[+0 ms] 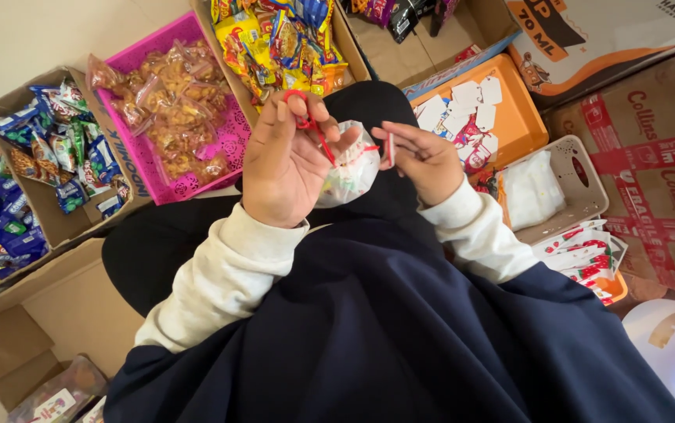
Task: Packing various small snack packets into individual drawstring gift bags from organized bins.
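Observation:
Over my lap, both hands work on a small clear plastic bag [351, 171] filled with pale, speckled sweets. My left hand [286, 168] cups the bag from the left and pinches a loop of red ribbon [312, 125] between thumb and fingers above it. On the right of the bag, my right hand [424, 160] pulls the other end of the red ribbon taut beside the bag's neck. Cream sleeves cover both wrists above a dark navy garment.
Around me stand a pink basket [232, 129] of bagged snacks, cardboard boxes with blue packets [48, 157] and yellow packets [283, 39], an orange tray [521, 117] of white tags, a beige basket [580, 180] of clear bags, and taped cartons [651, 157] on the right.

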